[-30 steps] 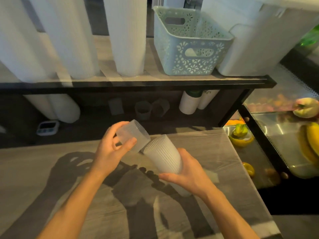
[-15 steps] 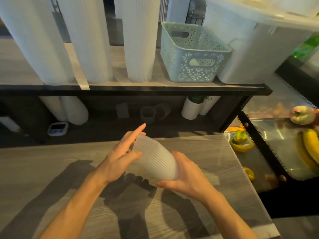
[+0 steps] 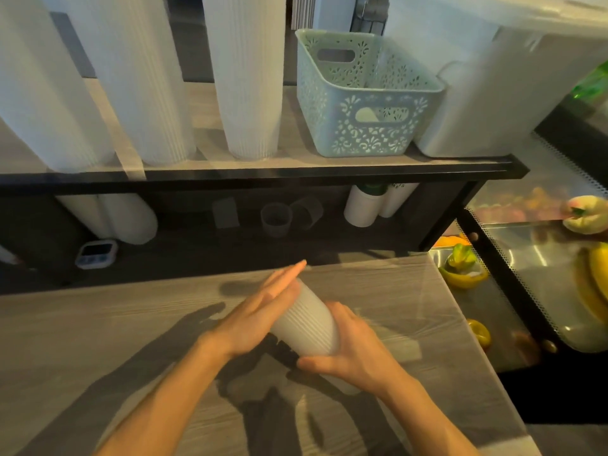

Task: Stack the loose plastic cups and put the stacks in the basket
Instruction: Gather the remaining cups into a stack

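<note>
Your right hand (image 3: 353, 352) has its grip curled around the lower part of the ribbed cup stack (image 3: 306, 324), thumb below it. Your left hand (image 3: 260, 311) lies with straight fingers flat against the top end of the stack, pressing on it. The stack is tilted and held above the desk (image 3: 98, 340), near its middle. The pale green basket (image 3: 365, 126) stands on the shelf (image 3: 296, 172) behind, well apart from your hands, between tall white cup columns (image 3: 250, 77) and a white container (image 3: 493, 93).
</note>
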`<state>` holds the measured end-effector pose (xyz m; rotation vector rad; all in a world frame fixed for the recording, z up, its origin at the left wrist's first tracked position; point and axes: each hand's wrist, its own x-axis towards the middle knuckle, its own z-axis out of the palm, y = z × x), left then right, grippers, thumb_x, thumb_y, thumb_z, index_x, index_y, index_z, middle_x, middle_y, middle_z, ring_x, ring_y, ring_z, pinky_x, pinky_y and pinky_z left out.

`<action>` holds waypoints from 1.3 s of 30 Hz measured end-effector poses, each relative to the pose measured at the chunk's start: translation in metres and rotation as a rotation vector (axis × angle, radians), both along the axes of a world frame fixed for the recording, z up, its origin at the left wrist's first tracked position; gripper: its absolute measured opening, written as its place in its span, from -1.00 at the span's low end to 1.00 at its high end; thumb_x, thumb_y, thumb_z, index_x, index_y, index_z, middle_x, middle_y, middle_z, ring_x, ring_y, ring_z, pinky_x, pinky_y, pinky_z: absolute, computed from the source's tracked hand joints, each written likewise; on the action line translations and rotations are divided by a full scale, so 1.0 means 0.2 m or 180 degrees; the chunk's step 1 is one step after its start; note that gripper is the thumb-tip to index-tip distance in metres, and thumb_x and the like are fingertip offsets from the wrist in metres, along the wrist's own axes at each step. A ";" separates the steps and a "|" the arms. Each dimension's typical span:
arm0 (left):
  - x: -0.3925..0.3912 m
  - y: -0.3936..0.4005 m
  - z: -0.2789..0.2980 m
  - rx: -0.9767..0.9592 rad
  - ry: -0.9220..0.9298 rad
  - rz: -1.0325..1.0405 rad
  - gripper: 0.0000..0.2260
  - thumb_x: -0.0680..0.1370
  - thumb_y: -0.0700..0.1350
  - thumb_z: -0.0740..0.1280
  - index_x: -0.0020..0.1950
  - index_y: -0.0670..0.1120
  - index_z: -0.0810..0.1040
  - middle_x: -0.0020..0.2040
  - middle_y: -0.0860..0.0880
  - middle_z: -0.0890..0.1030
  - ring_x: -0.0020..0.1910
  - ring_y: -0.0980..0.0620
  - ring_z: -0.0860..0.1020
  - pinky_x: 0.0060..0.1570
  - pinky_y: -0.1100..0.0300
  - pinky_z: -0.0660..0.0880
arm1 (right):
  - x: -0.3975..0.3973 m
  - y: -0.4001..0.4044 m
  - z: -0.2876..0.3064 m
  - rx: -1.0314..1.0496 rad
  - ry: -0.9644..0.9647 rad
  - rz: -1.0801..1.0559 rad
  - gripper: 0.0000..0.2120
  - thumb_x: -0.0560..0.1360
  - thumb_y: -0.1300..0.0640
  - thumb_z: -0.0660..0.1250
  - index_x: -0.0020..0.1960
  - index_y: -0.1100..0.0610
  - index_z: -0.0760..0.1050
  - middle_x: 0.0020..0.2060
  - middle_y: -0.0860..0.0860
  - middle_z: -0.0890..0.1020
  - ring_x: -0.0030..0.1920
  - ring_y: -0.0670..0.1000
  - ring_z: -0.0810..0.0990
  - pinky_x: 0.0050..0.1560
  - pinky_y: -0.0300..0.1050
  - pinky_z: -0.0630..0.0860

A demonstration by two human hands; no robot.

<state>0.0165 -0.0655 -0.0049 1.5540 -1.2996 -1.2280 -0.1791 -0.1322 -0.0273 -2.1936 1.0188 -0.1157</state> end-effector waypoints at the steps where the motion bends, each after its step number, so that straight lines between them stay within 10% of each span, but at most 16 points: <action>1: 0.02 -0.06 -0.02 0.0009 0.0090 0.0305 -0.37 0.45 0.47 0.13 0.49 0.33 0.24 0.49 0.29 0.26 0.46 0.34 0.19 0.33 0.25 0.22 | -0.01 -0.02 -0.02 0.0022 0.0030 -0.0057 -0.21 0.22 -0.35 0.50 0.32 -0.08 0.30 0.15 -0.15 0.46 0.12 -0.09 0.50 0.10 -0.03 0.51; 7: 0.25 -0.50 -0.14 0.0510 -0.1542 0.1642 -0.45 0.54 0.13 0.37 0.43 -0.11 0.39 0.34 -0.21 0.50 0.30 -0.20 0.47 0.20 0.07 0.40 | -0.02 -0.12 -0.04 -0.0006 0.0189 -0.0461 -0.29 0.31 -0.26 0.52 0.28 0.00 0.29 0.14 -0.09 0.43 0.14 0.01 0.49 0.05 -0.04 0.44; 16: 0.50 -0.99 -0.49 0.0657 -0.2074 0.1144 -0.04 0.43 0.27 0.42 0.61 -0.05 -0.04 0.58 -0.24 0.10 0.53 -0.30 0.12 0.51 -0.16 0.07 | 0.00 -0.22 -0.06 0.0002 0.0215 -0.0940 -0.32 0.27 -0.19 0.53 0.24 0.00 0.31 0.11 -0.05 0.52 0.10 0.07 0.56 0.01 0.02 0.50; 25: 0.45 -1.01 -0.46 0.0554 -0.2354 0.1143 -0.18 0.44 0.25 0.41 0.52 -0.17 0.23 0.48 -0.28 0.27 0.45 -0.30 0.26 0.43 -0.15 0.23 | -0.03 -0.23 -0.09 0.0302 0.0049 -0.0925 -0.31 0.29 -0.23 0.55 0.24 -0.04 0.29 0.12 -0.10 0.49 0.08 -0.05 0.51 -0.03 -0.08 0.48; 31: 0.45 -0.80 -0.31 0.0397 -0.1512 0.1344 -0.43 0.51 -0.04 0.46 0.45 -0.19 0.38 0.43 -0.23 0.40 0.39 -0.19 0.39 0.34 0.10 0.26 | -0.04 -0.22 -0.06 0.0336 0.0030 -0.0896 -0.33 0.28 -0.23 0.56 0.20 -0.06 0.28 0.09 -0.10 0.49 0.06 -0.05 0.49 -0.03 -0.05 0.48; 36: 0.41 -0.42 -0.13 0.0865 0.0340 0.1758 -0.28 0.09 0.31 0.55 0.07 -0.13 0.64 -0.02 -0.09 0.70 0.04 -0.05 0.65 0.21 -0.01 0.51 | -0.01 -0.19 -0.02 0.0311 0.0029 -0.0771 -0.34 0.30 -0.21 0.55 0.22 -0.03 0.28 0.11 -0.08 0.50 0.07 -0.02 0.51 0.03 0.02 0.51; 39: 0.32 -0.28 0.00 0.0298 0.0442 0.1427 -0.63 0.42 0.06 0.48 0.15 -0.08 0.55 0.03 -0.03 0.66 -0.08 0.20 0.64 0.00 0.28 0.54 | 0.02 -0.15 0.01 0.0326 0.0048 -0.0601 -0.32 0.28 -0.24 0.53 0.23 -0.04 0.28 0.11 -0.08 0.50 0.08 -0.02 0.52 0.05 0.05 0.52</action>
